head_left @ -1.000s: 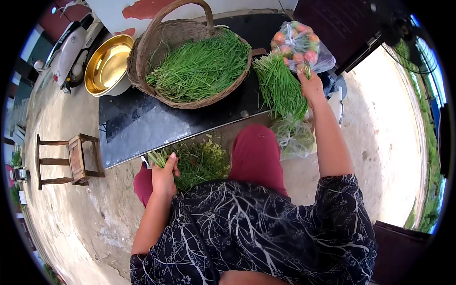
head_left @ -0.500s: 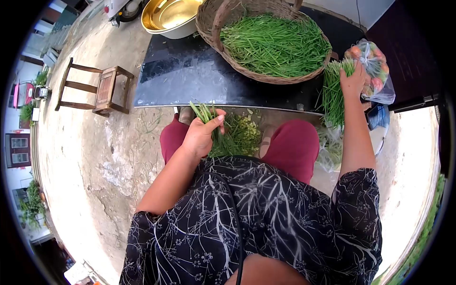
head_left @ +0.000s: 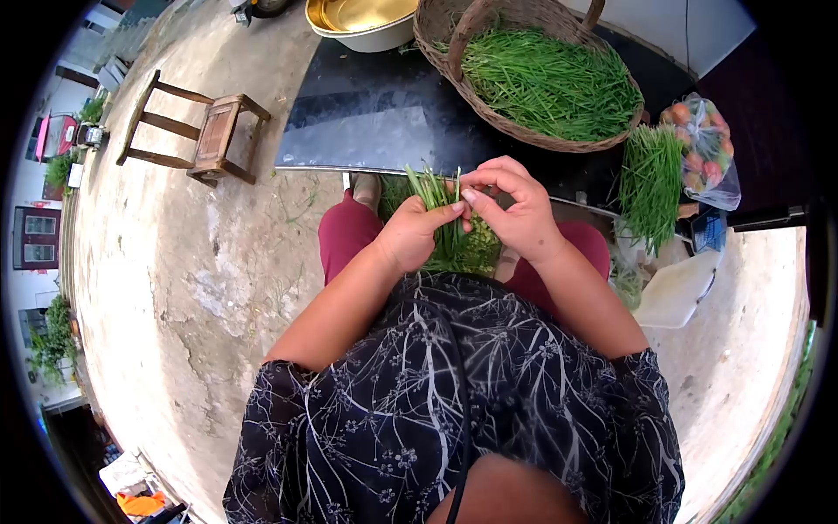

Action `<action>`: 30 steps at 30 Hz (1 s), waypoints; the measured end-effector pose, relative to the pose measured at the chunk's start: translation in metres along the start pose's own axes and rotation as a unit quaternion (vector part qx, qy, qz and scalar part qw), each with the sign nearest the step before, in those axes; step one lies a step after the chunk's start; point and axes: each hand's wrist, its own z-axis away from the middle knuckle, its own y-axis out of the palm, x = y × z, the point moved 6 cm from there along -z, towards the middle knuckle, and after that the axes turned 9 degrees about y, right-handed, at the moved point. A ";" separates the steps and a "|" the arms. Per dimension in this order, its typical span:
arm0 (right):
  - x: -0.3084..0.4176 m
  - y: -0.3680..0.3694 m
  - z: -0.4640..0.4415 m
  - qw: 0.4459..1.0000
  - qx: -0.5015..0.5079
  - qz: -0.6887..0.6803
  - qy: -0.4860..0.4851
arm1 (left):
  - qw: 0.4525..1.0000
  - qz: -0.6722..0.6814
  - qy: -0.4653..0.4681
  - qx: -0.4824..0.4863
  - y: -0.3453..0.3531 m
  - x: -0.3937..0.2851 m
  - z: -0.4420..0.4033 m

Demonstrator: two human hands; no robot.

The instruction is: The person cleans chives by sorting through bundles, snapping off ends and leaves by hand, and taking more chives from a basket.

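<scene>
In front of my lap, my left hand (head_left: 417, 229) is closed round a small bunch of chives (head_left: 428, 185), their cut ends pointing up. My right hand (head_left: 513, 205) comes in from the other side, thumb and forefinger pinched on the bunch's right edge. How many stems it grips is too small to tell. A larger pile of chives (head_left: 650, 179) hangs over the table's front right edge. Behind it, a wicker basket (head_left: 524, 135) is filled with more cut chives. Green and yellowish trimmings (head_left: 478, 249) lie below my hands, between my knees.
A black table (head_left: 367, 113) stands before me, bearing a gold-lined basin (head_left: 375, 37) and a plastic bag of reddish fruit or vegetables (head_left: 703, 148). To the left is a wooden chair (head_left: 218, 140) on the concrete floor. Near my right knee sits a white board or lid (head_left: 676, 293).
My right hand has left the chive pile at the table's right edge and come across to the bunch in my left hand. The view has shifted, so the scene sits further right.
</scene>
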 end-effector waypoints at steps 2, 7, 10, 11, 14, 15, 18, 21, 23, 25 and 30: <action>-0.001 0.018 0.000 0.967 0.077 -0.168 0.175 | 0.999 -0.045 0.011 0.002 0.005 -0.001 0.005; 0.008 0.032 -0.008 0.995 0.042 0.054 0.079 | 0.984 -0.173 0.011 0.047 0.004 0.005 0.009; 0.006 0.039 -0.007 0.994 0.058 0.081 0.037 | 0.992 -0.120 -0.031 -0.014 -0.008 0.011 0.014; 0.004 0.036 -0.007 0.998 0.041 0.026 0.047 | 0.993 -0.117 -0.026 -0.016 -0.012 0.009 0.014; 0.001 0.029 -0.001 0.994 0.031 -0.050 0.093 | 0.999 0.025 -0.030 0.020 -0.010 0.000 0.019; -0.003 0.028 0.001 0.988 0.034 -0.073 0.132 | 0.999 0.028 -0.027 0.020 -0.011 -0.002 0.021; 0.000 0.032 0.005 0.980 0.050 -0.131 0.139 | 0.993 0.096 -0.059 0.041 -0.008 -0.001 0.025; -0.004 0.036 0.009 0.969 0.028 -0.167 0.180 | 0.997 0.039 -0.043 0.051 -0.004 0.001 0.026; -0.004 0.035 0.011 0.972 0.008 -0.158 0.176 | 0.998 -0.042 -0.027 0.045 -0.007 0.005 0.026; -0.013 0.033 0.016 0.950 -0.029 -0.173 0.257 | 0.996 -0.074 -0.017 0.037 -0.006 0.007 0.026; -0.004 0.030 0.021 0.963 -0.018 -0.172 0.206 | 0.999 -0.014 -0.035 0.029 -0.009 0.005 0.026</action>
